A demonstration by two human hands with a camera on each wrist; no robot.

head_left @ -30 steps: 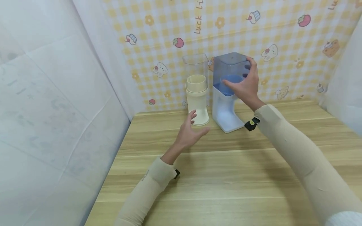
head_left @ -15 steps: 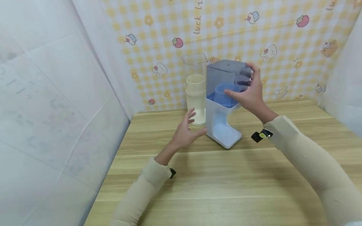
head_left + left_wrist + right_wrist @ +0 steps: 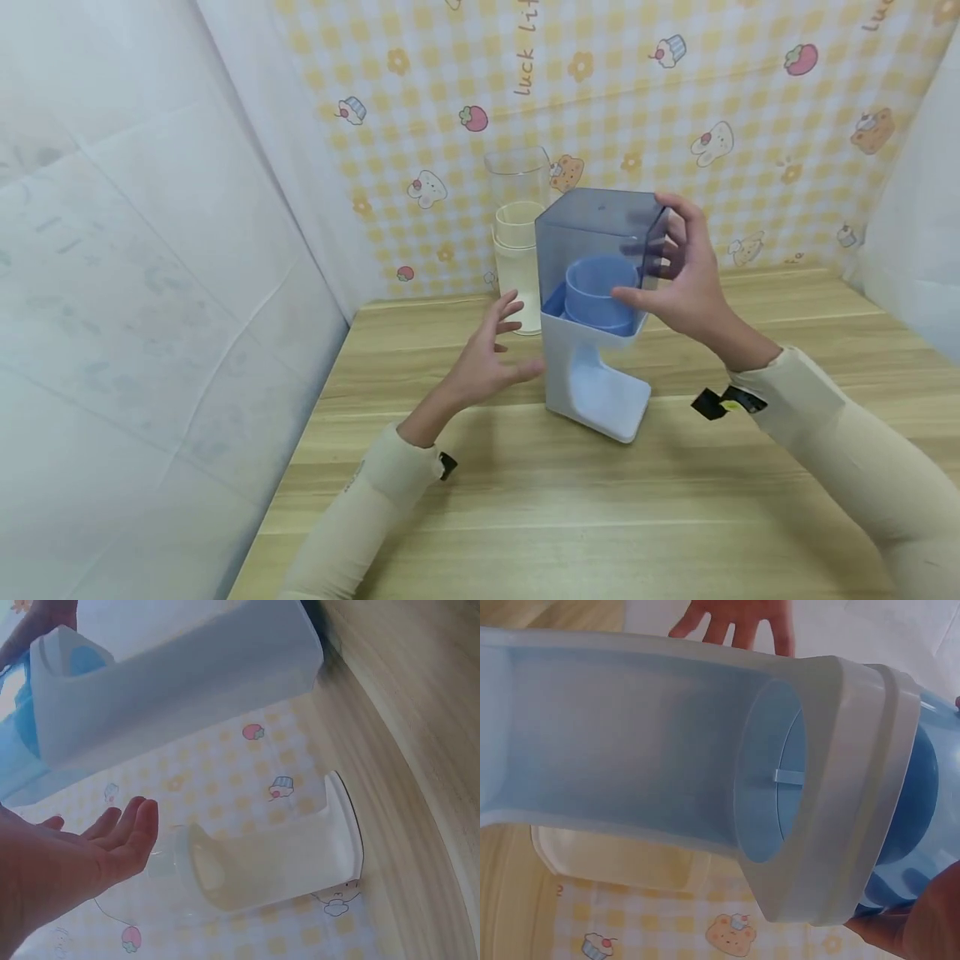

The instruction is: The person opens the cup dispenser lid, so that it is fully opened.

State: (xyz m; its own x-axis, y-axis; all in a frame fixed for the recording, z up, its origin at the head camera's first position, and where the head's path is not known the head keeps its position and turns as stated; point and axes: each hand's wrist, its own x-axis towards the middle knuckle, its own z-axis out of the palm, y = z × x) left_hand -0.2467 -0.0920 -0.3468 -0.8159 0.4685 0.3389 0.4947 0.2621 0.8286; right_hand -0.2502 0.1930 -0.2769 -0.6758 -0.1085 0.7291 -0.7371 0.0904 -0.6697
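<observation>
My right hand (image 3: pixel 686 287) grips the clear grey-blue cover (image 3: pixel 588 233) of a cup dispenser, its thumb at the front and fingers round the right side. Below the cover are a blue ring (image 3: pixel 600 292) and the dispenser's white stand (image 3: pixel 566 367), with an open front and flat foot. In the right wrist view, the round opening (image 3: pixel 771 772) shows under the blue ring. My left hand (image 3: pixel 483 362) is spread beside the stand's left side, holding nothing. Its thumb tip is close to the stand; contact cannot be made out.
A second, cream dispenser (image 3: pixel 517 275) with a clear cover stands behind, against the checked cloth (image 3: pixel 450 167), partly hidden by the white one. A white sheet (image 3: pixel 150 292) walls off the left. Wooden table (image 3: pixel 570 517) stretches toward the front.
The right hand has brought the white dispenser from beside the cream one forward, toward the front of the table, and turned it slightly. My left hand has shifted slightly left and down.
</observation>
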